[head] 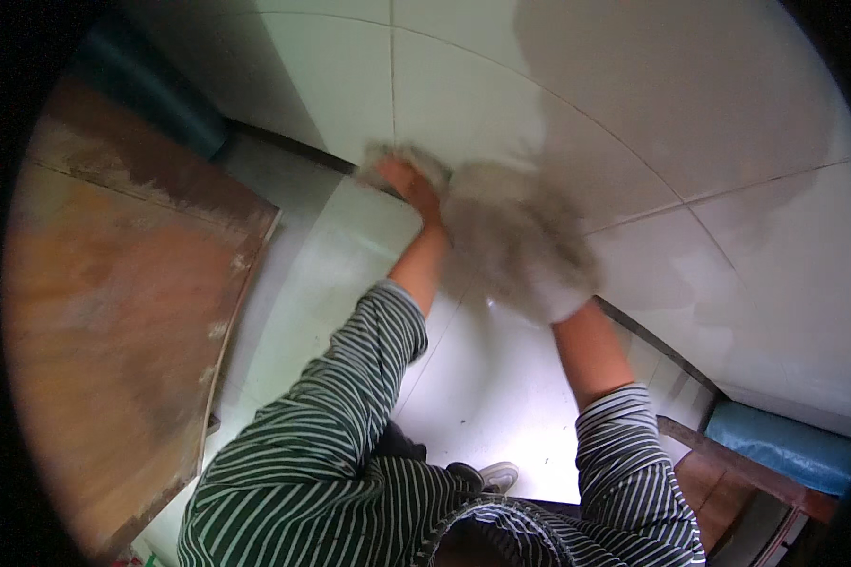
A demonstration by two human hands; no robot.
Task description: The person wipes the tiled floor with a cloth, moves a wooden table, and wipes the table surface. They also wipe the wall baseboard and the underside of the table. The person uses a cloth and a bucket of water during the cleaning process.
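Note:
A greyish cloth (pixel 514 237), strongly blurred, hangs bunched between my two hands in front of a pale tiled wall. My left hand (pixel 410 186) grips its far left end, close to the foot of the wall. On the right, my forearm (pixel 590 347) reaches up into the larger bunch of the cloth, which covers my right hand. The cloth is held up at that hand, though its fingers are hidden. Both arms are stretched forward in striped sleeves (pixel 354 368) pushed up to the forearms.
Glossy floor tiles (pixel 468 397) lie below, with a shoe (pixel 500 475) near my body. A worn wooden tabletop (pixel 135 298) stands at left beside a dark teal padded roll (pixel 156 85). Another blue padded piece (pixel 780 443) sits at lower right by a wooden edge (pixel 737 461). Large tiles cover the wall (pixel 681 106).

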